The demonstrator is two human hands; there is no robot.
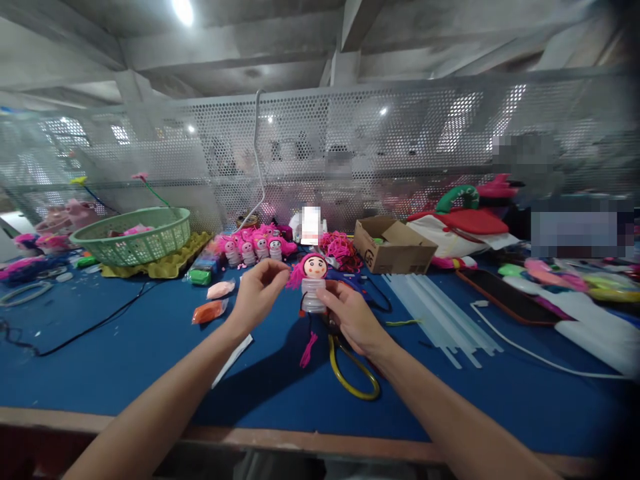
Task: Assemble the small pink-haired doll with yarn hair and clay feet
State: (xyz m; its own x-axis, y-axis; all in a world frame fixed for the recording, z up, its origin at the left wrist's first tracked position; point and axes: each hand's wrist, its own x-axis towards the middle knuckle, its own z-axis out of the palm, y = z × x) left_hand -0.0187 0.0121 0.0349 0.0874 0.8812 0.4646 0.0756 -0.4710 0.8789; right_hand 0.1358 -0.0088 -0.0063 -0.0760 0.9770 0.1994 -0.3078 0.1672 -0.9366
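I hold a small doll [314, 280] with pink yarn hair, a painted face and a clear ribbed bottle body above the blue table [125, 360]. My right hand [350, 317] grips the bottle body from below and the side. My left hand [260, 290] pinches the pink hair at the doll's left side, fingers closed. A loose pink yarn tuft [309, 349] lies under the doll. Yellow-handled scissors [353, 377] rest on the table beneath my right hand.
A row of finished dolls [253, 248] stands behind. A green basket [135, 235], an open cardboard box [395, 247], pink yarn [341, 247], clear glue sticks [440, 317], clay packets [210, 310], a black cable [100, 323] and a white cable [525, 350] lie about.
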